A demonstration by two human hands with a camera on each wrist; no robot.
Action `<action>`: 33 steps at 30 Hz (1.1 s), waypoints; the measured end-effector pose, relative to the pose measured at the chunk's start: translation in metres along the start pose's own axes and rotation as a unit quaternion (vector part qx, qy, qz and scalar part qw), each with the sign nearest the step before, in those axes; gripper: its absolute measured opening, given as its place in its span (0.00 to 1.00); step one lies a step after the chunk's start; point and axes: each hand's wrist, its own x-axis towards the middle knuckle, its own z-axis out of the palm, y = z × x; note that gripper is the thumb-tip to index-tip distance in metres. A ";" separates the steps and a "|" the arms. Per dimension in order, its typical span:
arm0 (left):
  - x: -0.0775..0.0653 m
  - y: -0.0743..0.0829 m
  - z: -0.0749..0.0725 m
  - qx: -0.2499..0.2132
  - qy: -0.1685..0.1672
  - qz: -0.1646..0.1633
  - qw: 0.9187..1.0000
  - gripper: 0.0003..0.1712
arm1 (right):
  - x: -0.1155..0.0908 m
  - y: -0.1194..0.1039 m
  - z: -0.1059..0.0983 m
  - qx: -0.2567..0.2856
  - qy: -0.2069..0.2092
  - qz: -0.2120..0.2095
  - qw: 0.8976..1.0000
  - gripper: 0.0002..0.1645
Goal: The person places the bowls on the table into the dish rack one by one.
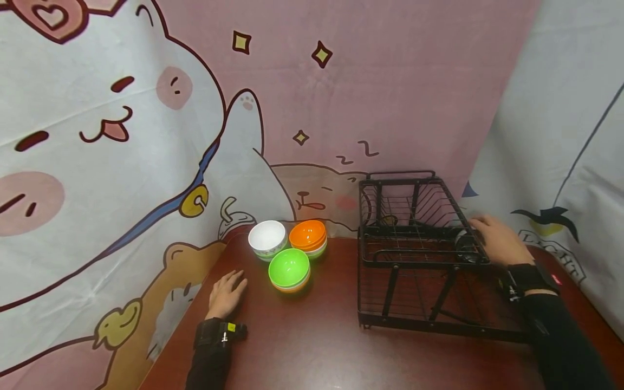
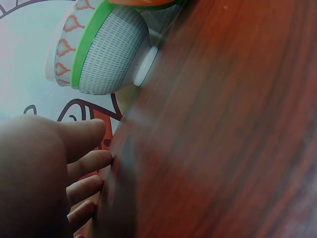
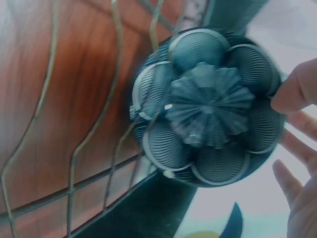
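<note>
My right hand is at the right side of the black two-tier dish rack, at the height of its upper tier. It holds a clear glass bowl by the edge, thumb on one side and fingers behind. The glass has a ribbed, flower-like pattern and partly overlaps the rack wires in the right wrist view. Palm down on the table's left part, my left hand rests with relaxed fingers and holds nothing. Just beyond it stand stacked bowls, a white one on top of the nearest stack.
Beside the white stack, an orange bowl tops another, and a bright green bowl tops the front one. Patterned cloth hangs close behind the brown table. The rack's lower tier sits on the tabletop.
</note>
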 end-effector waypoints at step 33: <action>0.002 0.064 0.001 -0.108 0.077 0.034 0.991 0.22 | -0.074 -0.043 0.001 0.109 0.154 0.107 0.976 0.35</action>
